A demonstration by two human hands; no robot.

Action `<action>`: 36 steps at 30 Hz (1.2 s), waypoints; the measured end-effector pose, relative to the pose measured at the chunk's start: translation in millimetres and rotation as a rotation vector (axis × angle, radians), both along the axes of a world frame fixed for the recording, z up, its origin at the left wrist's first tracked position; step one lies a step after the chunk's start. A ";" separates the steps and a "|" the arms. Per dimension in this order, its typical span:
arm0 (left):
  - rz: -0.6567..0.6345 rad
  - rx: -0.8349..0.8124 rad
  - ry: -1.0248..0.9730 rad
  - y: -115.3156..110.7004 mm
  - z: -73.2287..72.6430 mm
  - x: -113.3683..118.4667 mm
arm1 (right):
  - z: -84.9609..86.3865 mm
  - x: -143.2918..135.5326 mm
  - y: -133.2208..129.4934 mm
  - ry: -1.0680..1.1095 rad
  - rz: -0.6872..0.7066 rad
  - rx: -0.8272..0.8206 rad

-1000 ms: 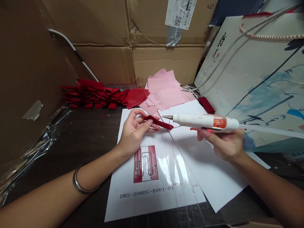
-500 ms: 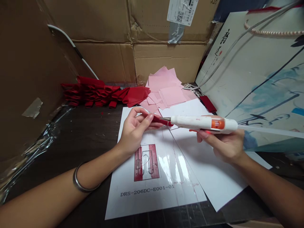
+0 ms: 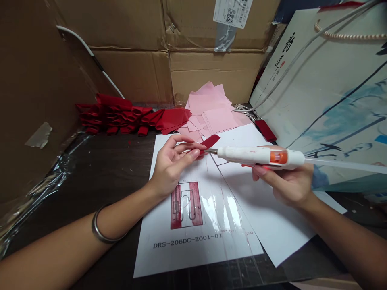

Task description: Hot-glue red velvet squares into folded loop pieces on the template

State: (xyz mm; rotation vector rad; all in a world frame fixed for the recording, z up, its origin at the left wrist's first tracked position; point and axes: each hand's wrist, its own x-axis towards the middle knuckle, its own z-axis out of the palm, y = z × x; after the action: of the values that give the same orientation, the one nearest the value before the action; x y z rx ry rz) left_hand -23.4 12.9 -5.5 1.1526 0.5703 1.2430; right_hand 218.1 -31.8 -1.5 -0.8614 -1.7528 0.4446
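Observation:
Between thumb and fingers, my left hand (image 3: pixel 177 161) pinches a small red fabric piece (image 3: pixel 211 141) above the printed sheet. My right hand (image 3: pixel 286 181) is wrapped round a white hot glue gun (image 3: pixel 244 154), pointing left. Its metal nozzle meets the red piece close to my left fingertips; whether it touches is hard to tell. A long translucent glue stick (image 3: pixel 347 164) sticks out of the gun's back end. Beneath my hands lies a white sheet (image 3: pixel 169 257) with a red-and-white drawing of a clip and printed lettering.
Folded red fabric pieces (image 3: pixel 117 114) are heaped at the back left. Pink paper squares (image 3: pixel 211 106) lie behind my hands, with metal clips (image 3: pixel 244 110) and a red piece (image 3: pixel 266 130) to their right. Cardboard (image 3: pixel 130 76) walls the back; a paper bag (image 3: pixel 335 104) stands right.
The red piece has turned in my left hand, so its free end now points up and right. The glue gun stays nearly in place, its nozzle now nearer my left fingertips.

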 end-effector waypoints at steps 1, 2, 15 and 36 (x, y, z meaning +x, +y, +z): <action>0.003 0.006 0.000 0.2 -0.5 0.1 | 0.1 0.0 -0.3 0.007 -0.005 -0.003; 0.002 0.012 -0.001 0.4 -0.9 0.4 | 0.2 0.0 -0.5 0.015 -0.009 -0.008; 0.027 0.040 0.027 1.5 -1.3 1.6 | -1.1 6.1 -0.7 0.013 -0.020 -0.016; 0.015 0.024 0.061 1.9 -1.6 0.4 | 5.3 1.7 -3.0 -0.173 -0.055 0.002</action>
State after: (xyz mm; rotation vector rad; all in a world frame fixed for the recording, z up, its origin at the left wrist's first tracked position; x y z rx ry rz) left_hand -22.9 14.7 -7.1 1.2119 0.6115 1.2338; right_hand 219.8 -34.7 3.9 -0.9688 -1.8818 0.3404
